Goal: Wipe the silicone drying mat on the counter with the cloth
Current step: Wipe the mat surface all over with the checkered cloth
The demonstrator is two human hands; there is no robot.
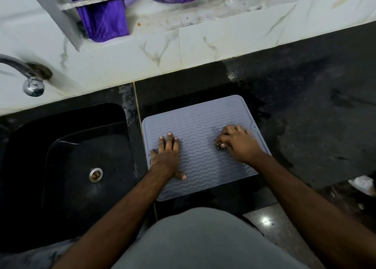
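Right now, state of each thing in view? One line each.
drying mat: flat on the counter, both hands on it
left hand: fingers straight, pressing the mat's left side
right hand: curled round a small dark wad, probably the cloth, mostly hidden
counter: wet around the mat
sink: no water running
tap: no water running

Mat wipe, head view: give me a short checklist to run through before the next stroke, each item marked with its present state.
1. Mat lies flat on the counter: ok.
2. Left hand rests flat on the mat, fingers straight, steadying it: ok.
3. Right hand curled on the mat around something small and dark: ok.
4. That thing is the cloth: cannot tell, mostly hidden.
5. Mat free of other items: ok.
6. Counter around the mat is dry: not ok, it looks wet.
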